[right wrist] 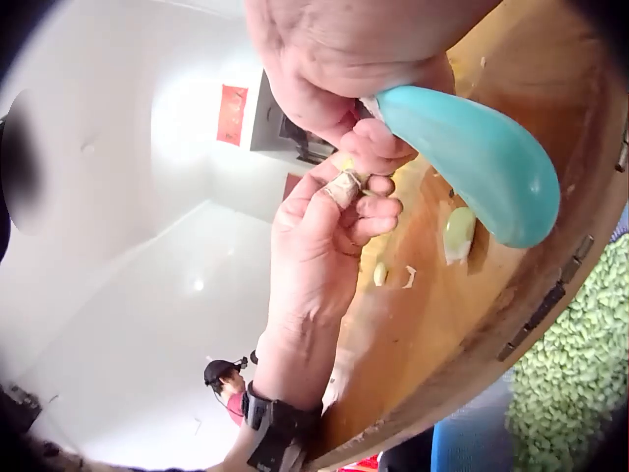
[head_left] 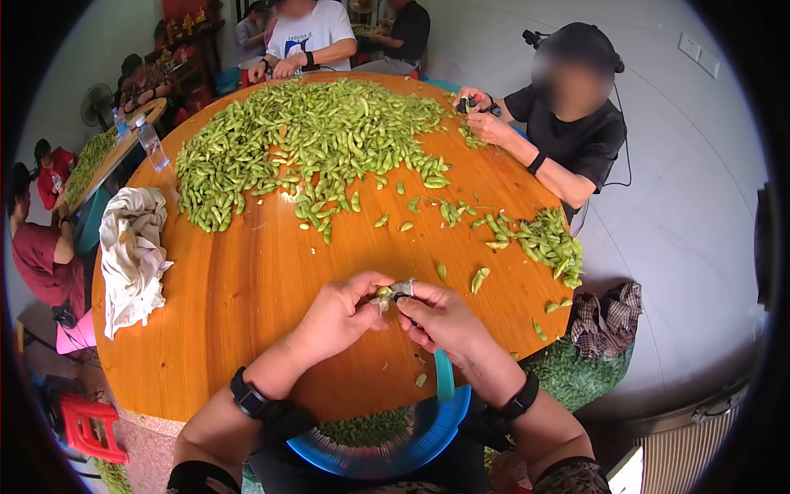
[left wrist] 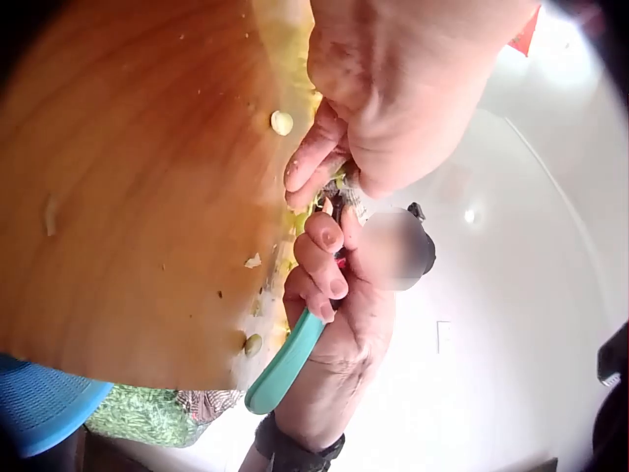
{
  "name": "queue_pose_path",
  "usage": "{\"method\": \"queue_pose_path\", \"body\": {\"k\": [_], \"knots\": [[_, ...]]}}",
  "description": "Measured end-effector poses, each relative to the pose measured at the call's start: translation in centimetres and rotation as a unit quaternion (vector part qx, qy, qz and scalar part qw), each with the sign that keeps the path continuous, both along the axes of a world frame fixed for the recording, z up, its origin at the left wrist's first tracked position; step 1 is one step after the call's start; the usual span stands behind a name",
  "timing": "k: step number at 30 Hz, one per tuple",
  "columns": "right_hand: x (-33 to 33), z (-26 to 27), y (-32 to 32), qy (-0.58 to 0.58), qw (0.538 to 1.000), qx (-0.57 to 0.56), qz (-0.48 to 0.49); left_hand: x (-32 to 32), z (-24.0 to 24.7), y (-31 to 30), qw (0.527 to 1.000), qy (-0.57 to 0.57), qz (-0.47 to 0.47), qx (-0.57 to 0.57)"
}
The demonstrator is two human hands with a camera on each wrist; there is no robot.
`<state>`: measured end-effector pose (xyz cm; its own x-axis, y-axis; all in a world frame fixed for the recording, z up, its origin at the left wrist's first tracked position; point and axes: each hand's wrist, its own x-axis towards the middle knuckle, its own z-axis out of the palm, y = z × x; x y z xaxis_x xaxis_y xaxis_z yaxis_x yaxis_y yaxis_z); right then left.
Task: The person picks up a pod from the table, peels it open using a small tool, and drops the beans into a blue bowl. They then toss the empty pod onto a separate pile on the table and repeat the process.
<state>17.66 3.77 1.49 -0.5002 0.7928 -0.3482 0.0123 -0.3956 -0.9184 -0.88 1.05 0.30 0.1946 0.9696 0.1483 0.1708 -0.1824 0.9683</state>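
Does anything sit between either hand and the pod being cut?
Nothing visible does. The left hand pinches the pod directly. The right hand grips the teal-handled scissors, whose blades meet the pod above the table.

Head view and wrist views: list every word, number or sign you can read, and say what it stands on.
White T-shirt: dark chest print, too small and blurred to read.
Red wall sign: too blurred to read.
Scissors: no marking shows on the teal handle.
No text here can be quoted.
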Motion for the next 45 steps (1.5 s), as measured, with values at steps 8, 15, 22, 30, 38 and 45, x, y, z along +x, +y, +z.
{"method": "queue_pose_path", "body": {"k": [8,15,22,30,38,45], "knots": [[-1.4,0.1,-0.8,-0.098,0.981,0.168,-0.007,0.1,0.1,-0.2,0.955,0.226,0.103,0.16],[-1.3,-0.1,-0.5,-0.1,0.986,0.131,0.008,0.9,0.0,-0.6,0.941,0.267,0.144,0.148],[3.6,-0.4,1.6,-0.152,0.975,0.154,-0.043,-0.7,0.7,-1.1,0.855,0.464,0.122,0.198],[8.9,0.5,3.1,-0.257,0.932,0.249,-0.065,-0.7,4.4,8.0,0.851,0.456,0.243,0.091],[9.6,0.2,3.2,-0.226,0.955,0.183,-0.055,-1.2,1.3,16.4,0.813,0.536,0.226,0.033],[7.3,1.6,2.8,-0.117,0.988,0.093,-0.038,0.2,2.8,9.4,0.938,0.323,0.102,0.07]]}}
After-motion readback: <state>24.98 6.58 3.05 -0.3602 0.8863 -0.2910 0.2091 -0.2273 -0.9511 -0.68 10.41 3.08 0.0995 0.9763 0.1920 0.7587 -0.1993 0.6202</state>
